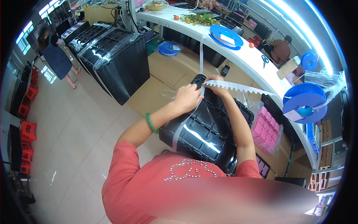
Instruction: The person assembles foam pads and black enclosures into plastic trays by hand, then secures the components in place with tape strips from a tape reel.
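Note:
A stack of black plastic trays (207, 125) stands in front of me, with a flat white strap (178, 135) running over its left part. My left hand (188, 98), a green bangle on its wrist, is closed on the strap at the far edge of the stack. Right beside it, my right hand (216, 86) has its fingers bent round a white strip with a scalloped edge (242, 87), which stretches right toward a blue reel (305, 103). Another length of white strap (201, 58) hangs from the bench above the hands. The fingertips partly hide where the strips meet.
A curved white bench (248, 58) carries another blue reel (226, 36), scissors (265, 61) and fruit on stems (199, 18). Wrapped black trays (115, 59) stand left; pink trays (266, 130) lie right. One person (56, 54) stands at far left, another (280, 49) sits beyond the bench.

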`<state>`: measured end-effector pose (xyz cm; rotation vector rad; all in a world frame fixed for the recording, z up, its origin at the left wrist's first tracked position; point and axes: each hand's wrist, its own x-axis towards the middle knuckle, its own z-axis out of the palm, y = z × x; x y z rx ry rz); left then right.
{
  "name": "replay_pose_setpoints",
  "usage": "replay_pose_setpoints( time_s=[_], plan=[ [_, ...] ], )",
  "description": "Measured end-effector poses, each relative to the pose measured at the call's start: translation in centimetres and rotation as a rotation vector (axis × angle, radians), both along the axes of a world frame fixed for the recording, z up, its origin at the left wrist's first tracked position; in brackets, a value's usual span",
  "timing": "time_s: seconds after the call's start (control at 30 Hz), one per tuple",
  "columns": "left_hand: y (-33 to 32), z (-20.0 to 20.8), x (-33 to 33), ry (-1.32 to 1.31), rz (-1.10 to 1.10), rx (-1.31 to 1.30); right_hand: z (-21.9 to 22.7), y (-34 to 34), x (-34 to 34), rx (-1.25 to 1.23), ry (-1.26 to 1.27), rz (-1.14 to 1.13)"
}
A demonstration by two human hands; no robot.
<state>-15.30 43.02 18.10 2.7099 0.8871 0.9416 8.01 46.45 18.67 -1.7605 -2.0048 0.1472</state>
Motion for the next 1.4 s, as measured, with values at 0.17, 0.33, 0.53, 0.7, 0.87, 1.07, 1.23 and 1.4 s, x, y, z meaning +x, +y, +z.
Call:
replay_pose_setpoints(
  time_s=[0.17,0.33,0.53,0.7,0.87,1.07,1.23,1.4],
  plan=[
    [4.7,-3.1,5.2,0.207,0.048,0.133,-0.3,-0.2,1.2,-0.052,0.284,-0.036],
    [5.3,-1.8,5.9,0.324,0.033,0.111,-0.5,-1.8,1.5,0.190,0.107,0.096],
    [3.3,-0.5,2.1,0.256,0.008,0.088,0.0,-5.9,-0.1,0.192,0.014,0.075],
    [-2.3,0.7,-2.9,-0.291,-0.141,-0.208,1.7,-12.8,-1.0,0.154,0.245,0.126],
    [-9.2,1.5,-3.3,-0.615,-0.583,-1.071,5.8,-20.8,-3.1,0.107,0.575,0.330],
    [-16.2,2.0,-2.0,-0.451,-0.931,-1.653,4.5,-26.5,-1.9,0.007,0.839,0.361],
    [-20.3,-1.2,-1.1,-0.684,-0.586,-1.381,1.7,-31.0,-3.9,-0.104,1.355,0.048],
    [-22.5,-2.7,-1.1,-0.779,-0.325,-0.763,-0.1,-35.0,-6.6,-0.159,1.511,-0.039]
  ],
)
